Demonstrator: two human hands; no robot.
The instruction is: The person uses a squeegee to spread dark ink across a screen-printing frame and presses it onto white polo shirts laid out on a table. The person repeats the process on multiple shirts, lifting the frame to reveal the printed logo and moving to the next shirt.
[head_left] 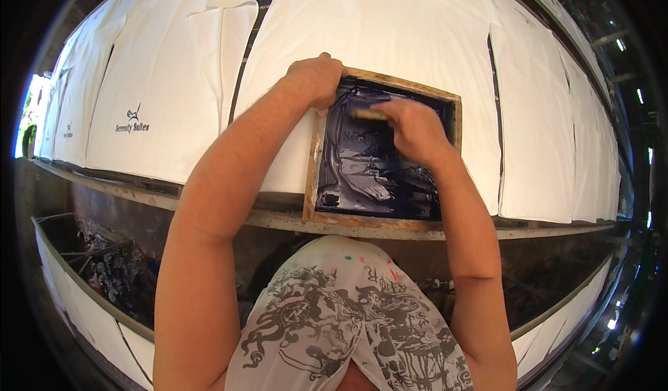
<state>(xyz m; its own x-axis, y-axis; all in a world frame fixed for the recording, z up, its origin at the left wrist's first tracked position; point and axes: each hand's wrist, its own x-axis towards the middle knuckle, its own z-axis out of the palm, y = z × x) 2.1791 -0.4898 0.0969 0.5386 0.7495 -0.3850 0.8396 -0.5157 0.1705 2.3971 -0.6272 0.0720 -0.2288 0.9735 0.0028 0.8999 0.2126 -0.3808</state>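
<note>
A wooden-framed printing screen lies on a white cloth, its near edge at the table's front. Dark, wet ink coats the mesh in streaks and smears. My left hand grips the frame's far left corner, fingers bent over the wood. Inside the frame, my right hand is closed around a squeegee, of which a light, wooden-looking strip shows; it is blurred by motion. The squeegee's lower edge is hard to make out against the ink.
To the left lies another white cloth bearing a small dark print near its front edge. More white cloths cover the table to the right. Behind me run other cloth-covered tables, with a heap of dark scraps below at left.
</note>
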